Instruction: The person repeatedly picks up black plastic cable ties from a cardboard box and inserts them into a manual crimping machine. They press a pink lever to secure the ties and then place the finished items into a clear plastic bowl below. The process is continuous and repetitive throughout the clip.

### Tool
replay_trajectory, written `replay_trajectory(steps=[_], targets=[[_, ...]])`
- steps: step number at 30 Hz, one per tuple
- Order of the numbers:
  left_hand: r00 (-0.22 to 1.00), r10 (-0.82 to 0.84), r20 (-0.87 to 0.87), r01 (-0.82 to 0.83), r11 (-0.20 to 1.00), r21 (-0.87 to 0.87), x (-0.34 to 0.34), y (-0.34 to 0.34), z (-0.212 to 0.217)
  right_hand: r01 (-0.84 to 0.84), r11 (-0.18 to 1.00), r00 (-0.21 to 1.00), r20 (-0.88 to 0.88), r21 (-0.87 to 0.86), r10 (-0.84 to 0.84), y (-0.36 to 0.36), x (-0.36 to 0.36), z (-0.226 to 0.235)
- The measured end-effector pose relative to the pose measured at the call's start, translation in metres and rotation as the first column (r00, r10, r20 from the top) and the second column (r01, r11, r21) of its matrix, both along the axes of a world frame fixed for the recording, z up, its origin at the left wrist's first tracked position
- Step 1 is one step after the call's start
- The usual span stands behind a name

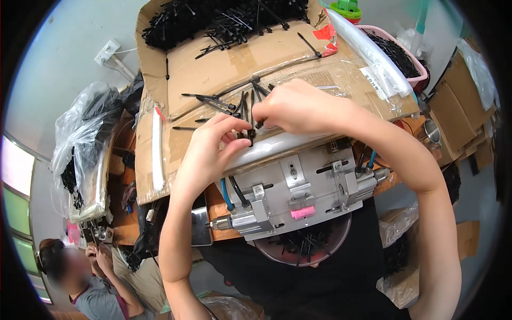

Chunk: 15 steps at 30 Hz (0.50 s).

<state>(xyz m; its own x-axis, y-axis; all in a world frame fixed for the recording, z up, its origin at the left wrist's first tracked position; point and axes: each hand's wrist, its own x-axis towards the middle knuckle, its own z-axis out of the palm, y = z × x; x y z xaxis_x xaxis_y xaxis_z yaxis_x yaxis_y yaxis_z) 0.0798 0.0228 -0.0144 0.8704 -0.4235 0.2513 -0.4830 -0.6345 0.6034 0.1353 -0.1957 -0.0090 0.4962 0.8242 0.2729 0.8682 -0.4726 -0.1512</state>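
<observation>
On the slanted cardboard (pixel 213 66) lies a loose cluster of thin black rods with a thicker end (pixel 213 101). My left hand (pixel 205 149) reaches in at the cluster's near edge, thumb and fingertips closed around the thick end of a black rod (pixel 251 140). Just right of it, my right hand (pixel 296 109) is curled with its fingers bent down. A dark end shows beneath its fingertips, but the rest of what it holds is hidden. Both hands are close together above the clear plastic-wrapped front edge (pixel 277 145) of the cardboard.
Below sits a metal fixture (pixel 277 200) with cylinders, hoses and a pink piece (pixel 303 212). Under it is a bowl (pixel 341 240) of black rods. A large black pile (pixel 181 24) fills the cardboard's far end. A pink basket (pixel 418 64) stands right; a co-worker (pixel 101 288) sits lower left.
</observation>
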Motion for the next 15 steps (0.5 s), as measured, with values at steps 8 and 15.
replay_trajectory(steps=[8, 15], targets=[[0.973, 0.003, 0.231, -0.026, 0.995, 0.099, -0.017, -0.010, 0.000, 0.270, 0.681, 0.855, -0.495, 0.681, 0.157, -0.031, -0.012, 0.042], [0.940, 0.169, 0.298, -0.188, 0.981, 0.038, -0.155, -0.063, -0.069, 0.345, 0.524, 0.897, -0.438, 0.779, 0.061, -0.083, -0.058, 0.040]])
